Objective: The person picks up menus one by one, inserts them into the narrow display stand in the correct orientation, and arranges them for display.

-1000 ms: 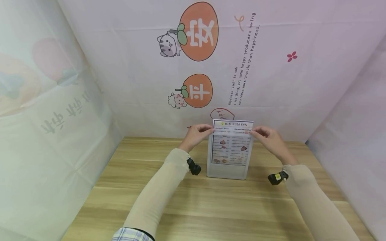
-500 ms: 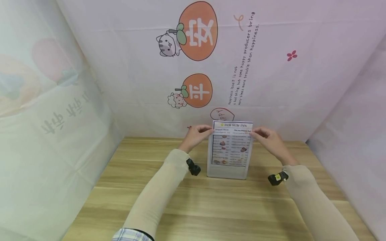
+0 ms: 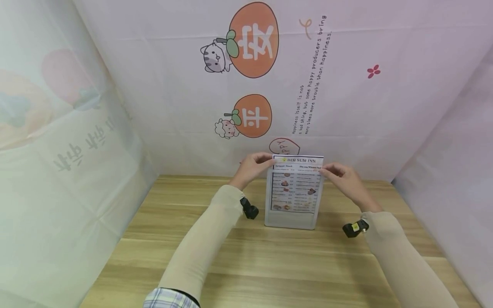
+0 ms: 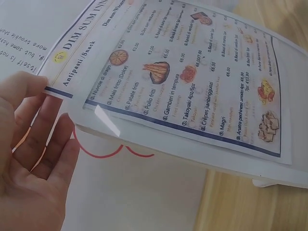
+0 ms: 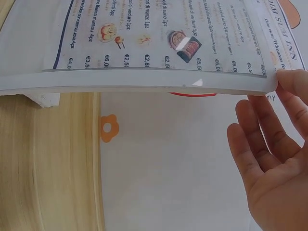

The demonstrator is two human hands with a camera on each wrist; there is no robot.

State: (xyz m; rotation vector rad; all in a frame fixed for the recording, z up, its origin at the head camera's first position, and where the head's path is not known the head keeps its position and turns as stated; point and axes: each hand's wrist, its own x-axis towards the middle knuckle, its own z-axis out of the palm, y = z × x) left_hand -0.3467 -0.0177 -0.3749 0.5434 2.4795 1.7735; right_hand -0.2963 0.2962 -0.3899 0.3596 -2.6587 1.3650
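A white-framed display stand leans upright on the table, close to the back wall. Its clear front covers most of a printed menu sheet, headed DIM SUM INN, whose top strip sticks out above the frame. My left hand pinches the sheet's left edge near the top, thumb in front and fingers behind, as the left wrist view shows. On the other side my right hand pinches the sheet's right edge at the frame's upper corner. In the right wrist view its lower fingers are spread below the frame.
The wood-grain table reaches to a white printed cloth wall at the back. Cloth walls also stand at the left and right. Black wrist cameras sit on both wrists.
The menu sheet has slid down slightly in the stand. My left hand has shifted up along the sheet's left edge, nearer its top corner. My right hand has barely moved.
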